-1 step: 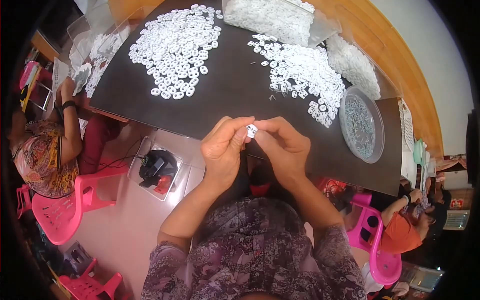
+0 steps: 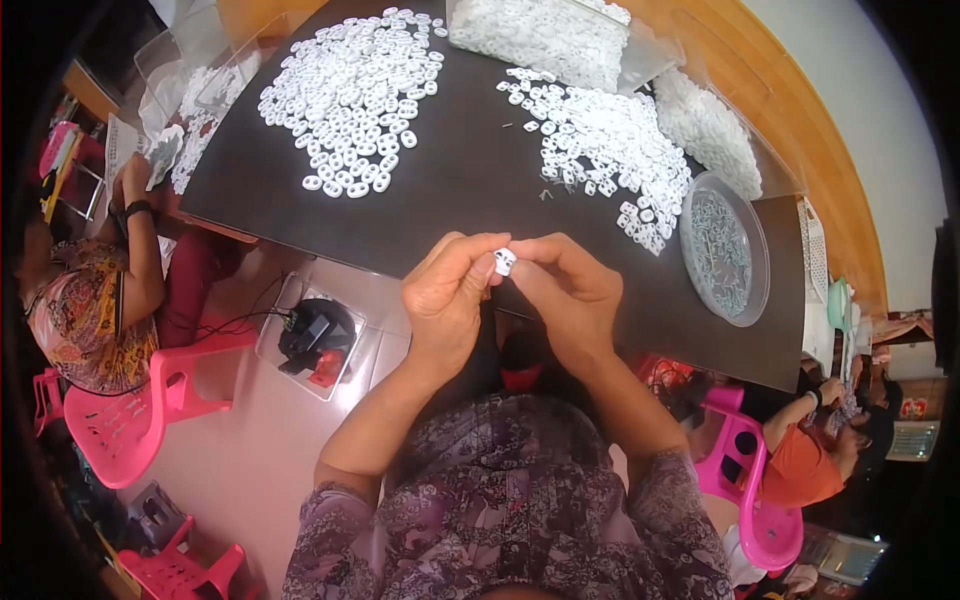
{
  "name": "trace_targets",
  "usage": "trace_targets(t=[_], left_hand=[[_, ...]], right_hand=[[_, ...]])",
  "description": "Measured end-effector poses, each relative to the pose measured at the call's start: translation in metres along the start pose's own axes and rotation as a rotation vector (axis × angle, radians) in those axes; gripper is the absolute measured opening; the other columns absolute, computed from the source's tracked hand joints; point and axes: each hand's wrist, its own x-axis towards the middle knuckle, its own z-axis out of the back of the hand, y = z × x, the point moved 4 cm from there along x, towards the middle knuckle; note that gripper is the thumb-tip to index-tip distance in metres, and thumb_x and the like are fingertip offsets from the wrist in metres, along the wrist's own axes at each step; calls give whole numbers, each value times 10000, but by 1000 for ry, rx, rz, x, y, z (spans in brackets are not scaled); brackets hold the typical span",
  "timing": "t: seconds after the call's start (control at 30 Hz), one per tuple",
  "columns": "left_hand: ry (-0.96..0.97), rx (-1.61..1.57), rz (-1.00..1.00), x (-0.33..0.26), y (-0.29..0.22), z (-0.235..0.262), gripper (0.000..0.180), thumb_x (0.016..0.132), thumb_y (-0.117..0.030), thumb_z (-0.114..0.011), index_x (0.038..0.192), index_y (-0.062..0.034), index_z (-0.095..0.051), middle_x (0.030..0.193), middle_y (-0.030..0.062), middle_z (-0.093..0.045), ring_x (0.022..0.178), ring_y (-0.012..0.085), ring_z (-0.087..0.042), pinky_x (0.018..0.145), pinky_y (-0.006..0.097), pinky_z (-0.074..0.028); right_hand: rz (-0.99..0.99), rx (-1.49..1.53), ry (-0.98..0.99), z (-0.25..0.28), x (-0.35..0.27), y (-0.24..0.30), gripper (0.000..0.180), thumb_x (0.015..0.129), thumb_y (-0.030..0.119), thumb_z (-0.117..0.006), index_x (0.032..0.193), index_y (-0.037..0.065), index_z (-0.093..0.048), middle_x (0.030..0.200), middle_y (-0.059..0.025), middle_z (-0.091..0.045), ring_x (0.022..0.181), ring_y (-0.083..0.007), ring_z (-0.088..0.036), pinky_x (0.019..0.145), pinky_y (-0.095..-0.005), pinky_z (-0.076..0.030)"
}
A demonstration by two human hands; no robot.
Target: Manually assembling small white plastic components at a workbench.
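A small white plastic piece (image 2: 505, 262) with dark holes in it is pinched at the fingertips, held just off the near edge of the dark table (image 2: 470, 170). My left hand (image 2: 441, 305) grips its left side between thumb and forefinger. From the right, the thumb and forefinger of my right hand (image 2: 572, 300) close on the same piece. Fingertips cover part of it. Beyond my hands lies a heap of white oval pieces (image 2: 350, 95) with two holes each. Another heap of small white pieces (image 2: 610, 135) spreads to the right.
A round clear tub (image 2: 761, 270) of small metal screws or pins (image 2: 718, 250) stands at the table's right. Clear bins of white pieces (image 2: 540, 40) line the far side. Pink chairs (image 2: 120, 430) stand left and right. One person (image 2: 95, 310) sits left, another (image 2: 805, 465) right.
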Motion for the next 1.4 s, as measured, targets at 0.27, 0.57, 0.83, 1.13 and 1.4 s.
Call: trace_targets(t=[0.27, 0.57, 0.83, 1.13, 1.4], left_hand=[[53, -35, -2, 1, 1, 8, 167, 852, 21, -568, 1007, 29, -629, 771, 41, -547, 647, 85, -515, 573, 197, -420], [23, -47, -79, -1, 4, 15, 185, 864, 25, -553, 1032, 22, -631, 782, 40, -552, 644, 80, -510, 571, 193, -415], [2, -31, -8, 0, 1, 9, 190, 900, -46, -537, 1053, 33, -617, 808, 44, -545, 654, 86, -516, 596, 199, -429], [71, 138, 33, 17, 6, 13, 175, 887, -42, -541, 1035, 18, -613, 759, 46, -556, 648, 101, -528, 579, 222, -439], [105, 684, -205, 99, 18, 1, 109, 781, -60, -614, 885, -33, -633, 784, 163, -577, 739, 319, -590, 656, 397, -458]], right_hand=[[-199, 214, 0, -2, 4, -6, 130, 832, -61, -560, 950, -70, -615, 866, -101, -642, 762, -134, -610, 693, -254, -508], [-245, 295, 11, -13, 4, -3, 128, 797, -4, -603, 919, -14, -641, 830, -40, -646, 687, -59, -550, 607, -184, -422], [-254, 264, 24, -10, 9, -4, 128, 807, 4, -601, 928, -7, -641, 848, -41, -653, 717, -57, -566, 631, -186, -433], [-175, -265, -39, 49, 39, 19, 120, 785, 55, -605, 881, 16, -665, 789, 2, -640, 656, -30, -502, 589, -178, -391], [236, -819, -530, 261, 154, 76, 158, 738, 106, -594, 815, -11, -668, 694, -4, -591, 609, -86, -488, 560, -230, -392]])
